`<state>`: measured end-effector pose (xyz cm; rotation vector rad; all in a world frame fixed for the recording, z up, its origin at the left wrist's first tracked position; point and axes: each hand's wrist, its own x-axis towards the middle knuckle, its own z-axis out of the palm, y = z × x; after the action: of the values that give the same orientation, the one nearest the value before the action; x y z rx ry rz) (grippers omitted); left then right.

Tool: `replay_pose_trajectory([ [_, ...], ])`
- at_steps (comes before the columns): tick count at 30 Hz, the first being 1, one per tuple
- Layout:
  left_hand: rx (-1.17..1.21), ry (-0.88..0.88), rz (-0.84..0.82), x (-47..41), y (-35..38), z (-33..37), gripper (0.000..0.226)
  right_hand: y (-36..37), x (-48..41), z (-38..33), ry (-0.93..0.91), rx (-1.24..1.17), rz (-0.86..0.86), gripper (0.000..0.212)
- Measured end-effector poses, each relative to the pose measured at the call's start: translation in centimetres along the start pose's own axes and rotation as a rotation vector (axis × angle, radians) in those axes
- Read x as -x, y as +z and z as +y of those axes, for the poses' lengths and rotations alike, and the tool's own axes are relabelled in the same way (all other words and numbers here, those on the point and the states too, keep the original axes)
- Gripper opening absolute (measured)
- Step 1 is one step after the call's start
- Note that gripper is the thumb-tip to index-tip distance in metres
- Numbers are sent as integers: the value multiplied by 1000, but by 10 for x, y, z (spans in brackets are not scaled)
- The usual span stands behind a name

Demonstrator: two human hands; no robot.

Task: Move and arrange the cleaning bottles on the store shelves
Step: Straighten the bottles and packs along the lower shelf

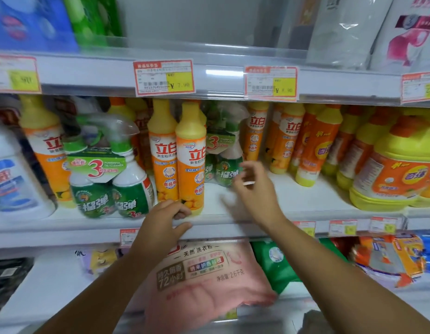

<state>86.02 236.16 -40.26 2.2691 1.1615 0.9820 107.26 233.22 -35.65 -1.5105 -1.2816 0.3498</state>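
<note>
Fingers touch orange bottle labelled 立白; right hand open.

The left hand rests on the front edge of the middle shelf, fingers curled at the foot of the front orange bottle, thumb along the shelf lip. The right hand hangs open and blurred above the bare shelf, near a green spray bottle further back. A twin pack of green sprays stands left of the orange bottles. A yellow jug sits far right. A pink bag lies on the shelf below.
</note>
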Motion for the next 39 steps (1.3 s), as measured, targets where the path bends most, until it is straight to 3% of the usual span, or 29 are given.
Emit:
replay_pose_trajectory([
  [3, -6, -1, 4, 2, -6, -4, 22, 38, 14, -23, 23, -98, -268, 60],
  [5, -45, 7, 7, 2, -10, -8, 22, 57, 14, -29, 17, -131, -318, 69],
  [11, -93, 12, -7, 0, -13, -12, 23, 62, 6, -19, 22, 53, -195, 65],
  [24, -112, 120, -95, -20, 31, 20, 34, -78, -28, 61, 226, 189, 272, 61],
  [39, -68, 90, -129, -38, 39, 19, 18, -74, -56, 87, 249, 202, 347, 62],
])
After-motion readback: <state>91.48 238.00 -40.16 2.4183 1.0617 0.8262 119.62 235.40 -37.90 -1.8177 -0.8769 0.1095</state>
